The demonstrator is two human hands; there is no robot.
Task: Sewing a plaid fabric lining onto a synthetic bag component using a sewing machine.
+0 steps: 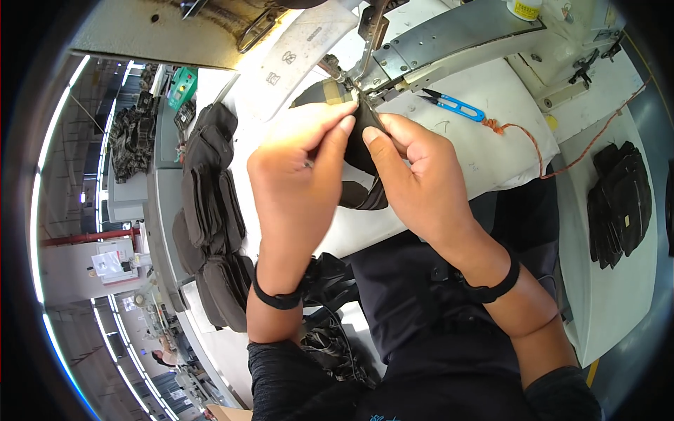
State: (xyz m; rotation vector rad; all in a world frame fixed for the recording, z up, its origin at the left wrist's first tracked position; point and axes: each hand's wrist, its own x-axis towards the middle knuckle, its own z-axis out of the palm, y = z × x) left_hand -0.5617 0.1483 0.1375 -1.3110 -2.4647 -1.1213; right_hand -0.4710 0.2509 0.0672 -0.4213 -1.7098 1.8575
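Note:
Beneath the needle area of a sewing machine (442, 42), I hold a dark brown sewn fabric piece (361, 144) by its upper edge. My left hand (298, 165) pinches that edge between thumb and forefinger, close to the metal presser parts. Just to the right, my right hand (428, 172) grips the same piece, thumb on top and fingers curled behind. Part of the cloth hangs below my fingers in a loop. Its far end, with a tan patch (330, 91), lies behind my left hand. My fingers hide much of the held edge.
Blue thread snips (456, 107) on an orange cord (539, 144) lie right of my hands. Stacked dark fabric pieces (210, 189) line the left side. More dark pieces (621, 203) rest on a white surface at right. A small yellow-labelled bottle (524, 8) stands on the machine.

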